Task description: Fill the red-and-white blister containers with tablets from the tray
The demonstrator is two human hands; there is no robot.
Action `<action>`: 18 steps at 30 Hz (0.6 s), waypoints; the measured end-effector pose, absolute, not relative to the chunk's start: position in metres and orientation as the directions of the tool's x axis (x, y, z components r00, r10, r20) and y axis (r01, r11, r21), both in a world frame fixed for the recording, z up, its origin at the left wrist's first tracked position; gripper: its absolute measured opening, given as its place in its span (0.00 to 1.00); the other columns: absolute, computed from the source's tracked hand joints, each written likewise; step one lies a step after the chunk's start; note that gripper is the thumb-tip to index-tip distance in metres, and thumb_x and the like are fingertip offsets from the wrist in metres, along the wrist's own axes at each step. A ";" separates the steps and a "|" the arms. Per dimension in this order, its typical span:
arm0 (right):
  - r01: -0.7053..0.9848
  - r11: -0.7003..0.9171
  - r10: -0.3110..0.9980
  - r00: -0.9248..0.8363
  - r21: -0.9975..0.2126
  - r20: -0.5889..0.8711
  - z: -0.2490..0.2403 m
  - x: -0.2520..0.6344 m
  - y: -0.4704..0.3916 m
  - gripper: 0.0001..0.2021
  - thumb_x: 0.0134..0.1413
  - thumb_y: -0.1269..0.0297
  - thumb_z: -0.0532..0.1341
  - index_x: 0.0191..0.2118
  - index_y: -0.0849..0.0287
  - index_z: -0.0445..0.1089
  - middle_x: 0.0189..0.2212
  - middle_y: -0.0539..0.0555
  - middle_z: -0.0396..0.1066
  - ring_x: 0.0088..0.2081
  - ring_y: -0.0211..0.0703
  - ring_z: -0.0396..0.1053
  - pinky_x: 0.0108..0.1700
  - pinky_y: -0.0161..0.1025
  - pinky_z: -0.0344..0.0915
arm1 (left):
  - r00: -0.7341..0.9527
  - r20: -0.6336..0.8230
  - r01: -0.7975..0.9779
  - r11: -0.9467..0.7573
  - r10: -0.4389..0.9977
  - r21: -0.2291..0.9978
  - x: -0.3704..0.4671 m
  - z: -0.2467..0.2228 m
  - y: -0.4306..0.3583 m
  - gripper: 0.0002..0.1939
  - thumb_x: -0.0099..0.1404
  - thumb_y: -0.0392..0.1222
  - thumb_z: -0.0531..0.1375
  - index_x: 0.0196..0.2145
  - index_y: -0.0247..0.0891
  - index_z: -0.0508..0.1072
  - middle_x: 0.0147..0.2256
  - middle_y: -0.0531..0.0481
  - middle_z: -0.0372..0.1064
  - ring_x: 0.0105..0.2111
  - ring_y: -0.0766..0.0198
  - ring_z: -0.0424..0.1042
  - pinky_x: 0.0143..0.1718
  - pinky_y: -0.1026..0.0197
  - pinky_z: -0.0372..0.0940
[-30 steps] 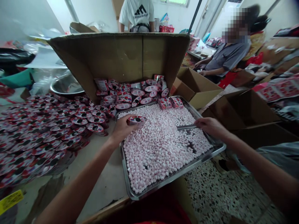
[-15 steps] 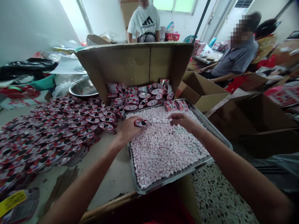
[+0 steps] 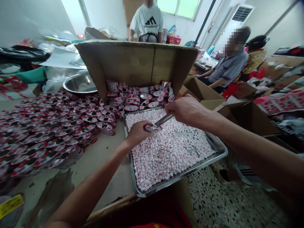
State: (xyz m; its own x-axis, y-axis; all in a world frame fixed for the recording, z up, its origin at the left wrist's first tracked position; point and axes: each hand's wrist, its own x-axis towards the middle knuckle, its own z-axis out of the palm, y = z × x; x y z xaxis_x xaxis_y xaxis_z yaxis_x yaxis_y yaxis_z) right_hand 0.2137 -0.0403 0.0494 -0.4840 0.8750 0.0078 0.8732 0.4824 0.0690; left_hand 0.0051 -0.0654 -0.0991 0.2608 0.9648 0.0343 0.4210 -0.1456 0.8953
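— Holding what, that left hand (image 3: 139, 133) near the centre of the frame?
— A small printed pack (image 3: 150, 128), fingers pinching its sides, above the left part of the metal tray (image 3: 222, 151).
— And the right hand (image 3: 189, 109)?
— Just right of centre, its fingers closed round a slim metal scoop (image 3: 164, 120), the tip at the pack's mouth.
— What covers the tray?
— White and pale pink pellets (image 3: 156, 155), sparser toward the right.
— Elsewhere?
— Similar packs (image 3: 71, 123) stand crowded on the table (image 3: 111, 167), frame left; others lie inside the cardboard box (image 3: 133, 60), upper centre.
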 end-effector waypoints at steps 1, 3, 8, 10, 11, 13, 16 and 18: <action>0.883 0.469 0.882 -0.468 -0.003 0.053 0.044 0.234 -0.041 0.08 0.52 0.69 0.61 0.33 0.53 0.79 0.24 0.51 0.72 0.29 0.42 0.66 0.35 0.40 0.53 | 0.263 0.010 0.388 -0.115 0.965 0.914 0.004 -0.101 -0.065 0.22 0.48 0.45 0.70 0.43 0.40 0.78 0.35 0.51 0.77 0.34 0.60 0.74 0.34 0.63 0.64; 0.899 0.399 0.915 -0.380 -0.180 0.134 0.021 0.291 -0.040 0.09 0.57 0.64 0.59 0.37 0.52 0.79 0.27 0.52 0.73 0.29 0.42 0.66 0.34 0.40 0.54 | 0.263 -0.048 0.321 -0.040 0.964 0.946 0.002 -0.103 -0.065 0.23 0.46 0.42 0.71 0.42 0.38 0.77 0.33 0.52 0.76 0.32 0.61 0.73 0.34 0.63 0.64; 0.934 -0.007 0.996 0.037 -0.357 0.076 -0.083 0.408 -0.029 0.08 0.52 0.64 0.60 0.32 0.56 0.78 0.25 0.57 0.74 0.27 0.48 0.67 0.30 0.43 0.55 | 0.244 -0.045 0.223 -0.011 0.969 0.975 -0.004 -0.108 -0.068 0.22 0.44 0.42 0.71 0.39 0.37 0.73 0.34 0.52 0.75 0.34 0.62 0.73 0.36 0.62 0.65; 0.887 -0.014 1.000 0.017 -0.463 0.003 -0.121 0.403 -0.025 0.10 0.51 0.61 0.60 0.33 0.56 0.78 0.22 0.54 0.72 0.24 0.45 0.64 0.27 0.41 0.55 | 0.259 -0.041 0.196 -0.011 0.965 0.980 -0.005 -0.109 -0.071 0.22 0.44 0.43 0.71 0.38 0.37 0.73 0.34 0.52 0.75 0.34 0.62 0.73 0.37 0.62 0.66; 0.845 0.002 0.999 -0.025 -0.535 -0.036 -0.134 0.391 -0.023 0.11 0.51 0.58 0.60 0.33 0.57 0.77 0.21 0.52 0.71 0.23 0.42 0.63 0.25 0.39 0.54 | 0.245 -0.049 0.185 0.003 0.968 0.983 -0.005 -0.109 -0.073 0.22 0.44 0.43 0.71 0.38 0.37 0.73 0.34 0.52 0.75 0.34 0.62 0.73 0.37 0.62 0.66; 0.731 -0.026 0.990 -0.076 -0.682 -0.119 -0.149 0.362 -0.019 0.13 0.48 0.55 0.60 0.32 0.58 0.76 0.19 0.50 0.69 0.21 0.38 0.59 0.23 0.36 0.51 | 0.181 -0.071 0.198 0.034 0.981 0.980 -0.005 -0.108 -0.076 0.22 0.44 0.43 0.71 0.38 0.37 0.72 0.34 0.52 0.74 0.33 0.63 0.72 0.37 0.63 0.65; 0.574 -0.138 0.973 -0.073 -0.807 -0.218 -0.143 0.333 -0.017 0.14 0.41 0.53 0.63 0.29 0.59 0.73 0.16 0.48 0.65 0.19 0.35 0.54 0.22 0.34 0.47 | 0.104 -0.088 0.307 0.053 0.991 0.950 -0.003 -0.103 -0.081 0.22 0.44 0.46 0.72 0.36 0.38 0.72 0.32 0.54 0.73 0.32 0.64 0.71 0.35 0.65 0.64; 0.495 -0.162 0.965 -0.100 -0.854 -0.241 -0.126 0.330 -0.020 0.16 0.38 0.52 0.66 0.29 0.60 0.73 0.17 0.48 0.66 0.20 0.34 0.54 0.23 0.34 0.48 | 0.101 -0.082 0.388 0.037 0.991 0.921 0.000 -0.098 -0.082 0.21 0.45 0.47 0.72 0.36 0.38 0.72 0.31 0.54 0.73 0.32 0.64 0.70 0.34 0.65 0.63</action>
State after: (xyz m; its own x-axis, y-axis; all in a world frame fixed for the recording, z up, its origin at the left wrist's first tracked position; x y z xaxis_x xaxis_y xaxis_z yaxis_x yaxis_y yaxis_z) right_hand 0.3298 -0.0200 -0.1260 -0.1003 0.9654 -0.2407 0.4947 -0.1615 -0.8539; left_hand 0.0001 -0.0823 -0.0981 0.1009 0.9915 -0.0825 0.3878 0.0371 0.9210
